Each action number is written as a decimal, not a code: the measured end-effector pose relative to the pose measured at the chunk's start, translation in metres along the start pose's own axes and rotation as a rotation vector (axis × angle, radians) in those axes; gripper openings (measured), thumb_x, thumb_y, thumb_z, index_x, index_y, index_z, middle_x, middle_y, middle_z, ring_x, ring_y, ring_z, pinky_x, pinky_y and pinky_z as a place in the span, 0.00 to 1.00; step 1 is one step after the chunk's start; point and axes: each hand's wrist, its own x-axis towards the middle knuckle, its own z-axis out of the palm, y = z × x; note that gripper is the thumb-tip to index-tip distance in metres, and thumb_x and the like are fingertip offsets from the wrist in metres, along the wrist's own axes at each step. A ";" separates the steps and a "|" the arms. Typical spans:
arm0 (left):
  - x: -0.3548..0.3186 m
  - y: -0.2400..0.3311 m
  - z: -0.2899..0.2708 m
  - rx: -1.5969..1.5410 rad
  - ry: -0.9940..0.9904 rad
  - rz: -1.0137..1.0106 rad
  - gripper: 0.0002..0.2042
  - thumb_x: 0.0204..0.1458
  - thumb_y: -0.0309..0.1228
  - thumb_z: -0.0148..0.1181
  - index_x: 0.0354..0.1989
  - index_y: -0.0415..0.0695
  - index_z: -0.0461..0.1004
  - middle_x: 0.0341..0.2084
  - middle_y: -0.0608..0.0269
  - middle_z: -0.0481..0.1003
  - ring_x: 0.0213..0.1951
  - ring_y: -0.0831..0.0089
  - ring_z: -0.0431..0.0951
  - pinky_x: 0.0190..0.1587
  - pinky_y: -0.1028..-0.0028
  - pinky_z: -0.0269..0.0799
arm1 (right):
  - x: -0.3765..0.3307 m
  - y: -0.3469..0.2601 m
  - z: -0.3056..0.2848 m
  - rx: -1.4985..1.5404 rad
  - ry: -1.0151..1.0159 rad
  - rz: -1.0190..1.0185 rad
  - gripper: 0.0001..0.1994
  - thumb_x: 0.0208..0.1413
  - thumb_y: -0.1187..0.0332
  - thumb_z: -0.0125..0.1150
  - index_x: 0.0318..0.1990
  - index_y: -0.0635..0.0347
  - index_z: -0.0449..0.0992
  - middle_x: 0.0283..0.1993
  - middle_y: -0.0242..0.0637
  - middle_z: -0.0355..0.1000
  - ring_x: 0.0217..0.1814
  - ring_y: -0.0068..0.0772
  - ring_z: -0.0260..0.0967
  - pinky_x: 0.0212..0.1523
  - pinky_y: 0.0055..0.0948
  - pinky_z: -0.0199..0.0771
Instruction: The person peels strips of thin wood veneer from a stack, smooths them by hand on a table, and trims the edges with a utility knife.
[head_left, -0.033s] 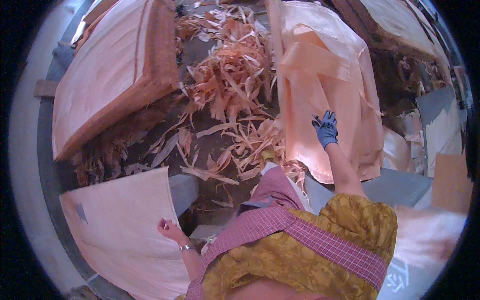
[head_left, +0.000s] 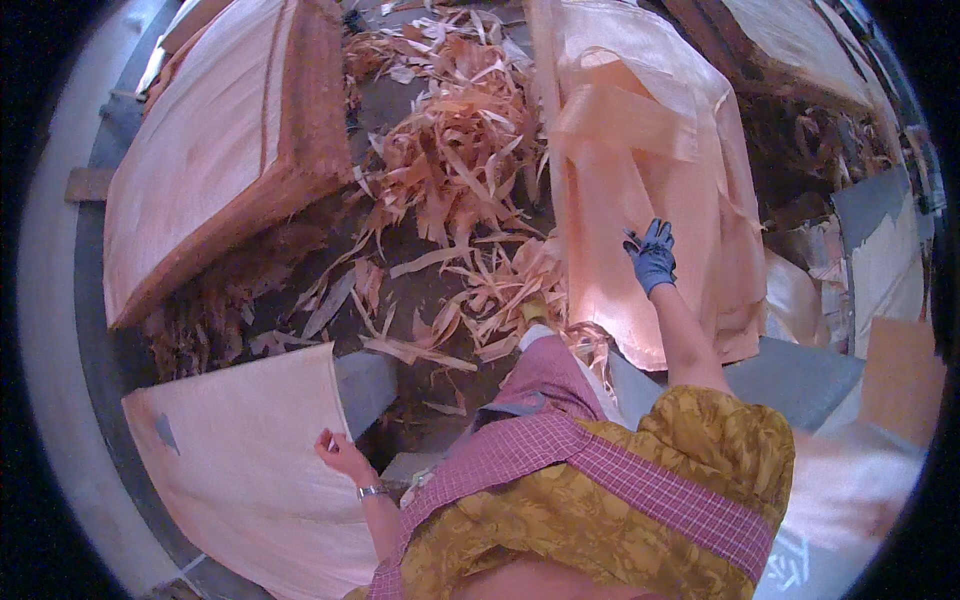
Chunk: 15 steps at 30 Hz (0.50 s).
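Where the draped veneer sheets lie: right of centre, under the right hand, stretching mostly ahead of it.
Draped sheets' long axis: away from the person, far end leaning slightly left; near end points back toward the person.
Nearer hand: the right; the left hand is well apart, the person's leg between.
Pale veneer sheet: lower left, its right edge by the left hand.
Folded veneer flap: atop the draped sheets, ahead of the right hand, long axis crosswise.
Right hand: gloved, palm down, fingers spread, gripping nothing visible; contact cannot be told.
Left hand: bare, fingers loosely curled, nothing visible inside; contact unclear.
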 end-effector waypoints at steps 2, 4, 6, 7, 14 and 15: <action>0.017 0.017 0.052 0.043 -0.174 0.114 0.13 0.54 0.24 0.52 0.48 0.39 0.67 0.43 0.60 0.69 0.37 0.72 0.70 0.36 0.74 0.69 | 0.033 0.006 0.005 -0.029 -0.140 0.104 0.43 0.50 0.50 0.64 0.66 0.64 0.49 0.64 0.56 0.58 0.62 0.56 0.61 0.57 0.44 0.69; 0.021 0.054 0.105 0.195 -0.304 0.319 0.13 0.53 0.23 0.53 0.48 0.39 0.68 0.43 0.60 0.70 0.36 0.72 0.71 0.36 0.74 0.69 | 0.065 0.026 0.026 0.145 -0.246 0.110 0.39 0.50 0.50 0.64 0.63 0.64 0.57 0.60 0.55 0.63 0.60 0.50 0.65 0.55 0.41 0.70; 0.018 0.102 0.155 0.284 -0.424 0.440 0.12 0.52 0.23 0.54 0.46 0.39 0.69 0.42 0.61 0.70 0.35 0.73 0.71 0.36 0.74 0.69 | 0.086 0.031 0.010 0.357 -0.497 0.165 0.38 0.49 0.46 0.64 0.61 0.63 0.61 0.58 0.55 0.65 0.59 0.49 0.66 0.53 0.42 0.70; 0.010 0.132 0.180 0.289 -0.490 0.458 0.12 0.51 0.22 0.54 0.45 0.40 0.70 0.41 0.61 0.70 0.35 0.73 0.71 0.36 0.74 0.69 | 0.086 0.031 0.007 0.396 -0.424 0.153 0.38 0.48 0.46 0.64 0.60 0.63 0.62 0.56 0.55 0.67 0.58 0.49 0.67 0.53 0.42 0.70; -0.001 0.187 0.307 0.332 -0.819 0.594 0.10 0.48 0.22 0.56 0.40 0.41 0.72 0.35 0.61 0.69 0.31 0.71 0.72 0.34 0.73 0.70 | 0.198 0.042 0.028 0.685 0.294 0.254 0.39 0.46 0.45 0.66 0.58 0.67 0.63 0.57 0.58 0.65 0.59 0.58 0.63 0.55 0.45 0.67; 0.004 0.186 0.327 0.332 -0.841 0.631 0.10 0.48 0.22 0.56 0.40 0.41 0.72 0.34 0.61 0.70 0.31 0.71 0.72 0.34 0.73 0.70 | 0.236 0.047 0.028 0.630 0.329 0.250 0.40 0.47 0.45 0.66 0.59 0.68 0.62 0.58 0.58 0.64 0.60 0.59 0.62 0.56 0.44 0.66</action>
